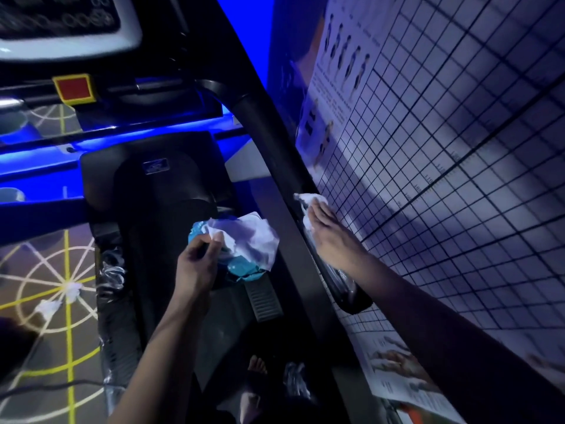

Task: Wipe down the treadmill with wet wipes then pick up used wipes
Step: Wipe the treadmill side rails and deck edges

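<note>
bare feet [256, 366] at the near end of the belt [153, 264], dim, toes only; the rest of the person is cut off by the bottom edge.

left hand [195, 264] over the middle of the belt, fingers and thumb curled round a blue packet [244, 269] of wet wipes. a loose white sheet [250, 237] stands out of its top. my guess is it's kept off the belt so the next sheet is ready. can't tell whether that sheet is torn free or still attached.

right hand [327, 234] reaches to the handrail [269, 130] on the wall side. fingers lie fairly straight along it, pressing a white wipe [308, 199] flat onto the top; not clenched. flat palm probably spreads the pressure for a stroke along the rail. most of the wipe is hidden under the palm, and only the far end shows. the rail's near end looks glossy, wet or wrapped, i can't say.

on the floor [36, 270] past the left edge of the deck, two crumpled used wipes [73, 289] lie near each other, not yet picked up. wiping looks to be the step in hand.

farther on: the console [61, 29] is blurred and its buttons unreadable, with a red button [73, 87] below it. the wall chart [428, 117] beside the rail has print too small to read.
</note>
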Demonstrator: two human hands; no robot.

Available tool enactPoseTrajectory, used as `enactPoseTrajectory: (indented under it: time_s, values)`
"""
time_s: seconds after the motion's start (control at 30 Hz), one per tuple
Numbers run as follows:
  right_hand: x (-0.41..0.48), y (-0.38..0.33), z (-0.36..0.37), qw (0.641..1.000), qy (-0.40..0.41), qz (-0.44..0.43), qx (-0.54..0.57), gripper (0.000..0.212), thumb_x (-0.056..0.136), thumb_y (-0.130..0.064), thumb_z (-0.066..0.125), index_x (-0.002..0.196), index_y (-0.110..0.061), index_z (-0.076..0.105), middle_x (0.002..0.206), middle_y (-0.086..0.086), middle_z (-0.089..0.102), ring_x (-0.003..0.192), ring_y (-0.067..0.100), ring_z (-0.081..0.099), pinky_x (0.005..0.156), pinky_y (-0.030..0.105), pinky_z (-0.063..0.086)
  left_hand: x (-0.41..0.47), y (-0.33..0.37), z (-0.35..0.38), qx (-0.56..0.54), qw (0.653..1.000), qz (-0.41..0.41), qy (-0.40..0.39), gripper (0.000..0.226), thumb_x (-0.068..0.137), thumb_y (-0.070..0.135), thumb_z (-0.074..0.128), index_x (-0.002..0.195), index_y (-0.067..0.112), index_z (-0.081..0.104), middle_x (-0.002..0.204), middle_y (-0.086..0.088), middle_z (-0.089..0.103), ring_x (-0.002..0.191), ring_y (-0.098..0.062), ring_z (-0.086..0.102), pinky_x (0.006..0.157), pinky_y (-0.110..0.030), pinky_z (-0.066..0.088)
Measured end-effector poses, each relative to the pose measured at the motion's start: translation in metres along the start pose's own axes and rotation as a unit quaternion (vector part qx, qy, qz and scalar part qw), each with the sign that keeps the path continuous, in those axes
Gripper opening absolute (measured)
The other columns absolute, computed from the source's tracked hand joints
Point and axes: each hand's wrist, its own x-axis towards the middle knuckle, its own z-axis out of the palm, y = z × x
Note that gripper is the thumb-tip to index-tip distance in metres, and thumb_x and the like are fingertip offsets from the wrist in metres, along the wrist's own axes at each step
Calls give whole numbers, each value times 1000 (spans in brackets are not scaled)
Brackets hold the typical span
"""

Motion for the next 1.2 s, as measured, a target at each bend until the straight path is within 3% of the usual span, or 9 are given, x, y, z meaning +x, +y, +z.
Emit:
enactPoseTrajectory:
  time_s: [0.2,0.3,0.4,0.5,0.6,0.8,1.0,1.1,1.2]
  values:
    - [-11,5,-4,995,8,-49,-82,60,96,-10,36,155,-3,30,167,14,18,155,31,14,123,21,-9,0,1,-5,-3,1000,-1,2,24,102,21,64,93,-1,63,59,6,67,51,-2,62,49,-18,52]
    - [-47,11,-10,981,-43,-138,-130,50,92,-10,29,120,17,60,151,33,39,146,45,31,122,48,25,-2,3,-2,-14,1000,4,1,22,103,19,63,87,4,61,58,10,64,51,0,59,47,-15,48]
    - [-77,10,-13,975,-68,-144,-157,50,96,-18,31,110,9,70,152,29,40,149,39,30,121,49,30,-8,0,0,-25,999,31,-24,21,103,24,64,88,9,63,67,9,64,63,-6,57,61,-19,50]
    - [-87,3,-17,991,-75,-59,-91,62,99,-30,34,155,-2,31,167,13,9,155,18,-2,125,31,2,-18,2,0,-51,996,71,-35,15,105,18,58,99,5,62,65,16,57,59,2,49,58,-12,44]
    - [-63,-3,-12,987,-113,-27,-110,80,95,-47,15,160,-3,0,167,13,-14,154,19,-19,127,40,3,-21,8,-1,-67,992,98,-45,11,106,17,55,102,8,60,67,18,54,61,3,47,60,-9,42]
    - [-14,-20,-7,984,-110,-9,-141,87,92,-56,8,160,-3,4,168,14,-7,154,24,-18,125,41,-12,-24,21,-6,-105,988,91,-67,33,106,10,53,138,17,56,105,22,71,87,7,67,72,-12,53]
    - [-49,3,-7,993,-44,-44,-103,67,101,-40,21,161,-12,18,169,5,3,155,14,-12,122,30,-17,-6,-1,-7,-82,994,60,-51,80,103,14,62,164,38,16,143,28,49,113,14,60,87,-13,54]
    - [-53,2,-10,998,9,-7,-59,66,105,-34,30,161,-11,5,168,2,-7,154,10,-13,120,22,-19,4,-17,-10,-80,996,24,-8,94,97,26,72,165,36,7,156,13,45,133,-6,56,115,-39,45]
    - [-47,3,-2,998,5,28,-51,68,108,-34,37,160,-5,4,167,7,-9,155,17,-7,125,29,-6,13,-28,-13,-90,996,-1,28,102,91,31,77,165,34,7,148,9,56,130,-16,59,115,-45,45]
